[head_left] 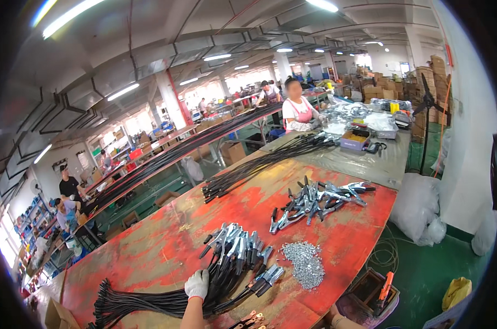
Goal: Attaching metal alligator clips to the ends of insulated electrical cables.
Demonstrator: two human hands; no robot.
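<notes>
My left hand [197,284], in a white glove, is closed over a bundle of black cables [150,300] at the table's near side. Silver clamps with black handles [235,244] sit in a heap at the bundle's far end. Just right of the hand, more clamps [267,279] lie on the cables. My right hand [333,315] is at the lower edge, beside the table's edge; its fingers are hidden. A pile of small silver nuts [304,264] lies nearby, and loose clamps [320,202] are heaped beyond it. Copper-coloured terminals [251,320] show at the bottom.
The table [171,230] has worn red paint. Another cable bundle [259,164] lies farther back, near a person in a pink apron [300,112]. At right are a bin with an orange-handled tool [387,286], plastic bags [418,208] and a standing fan [427,104].
</notes>
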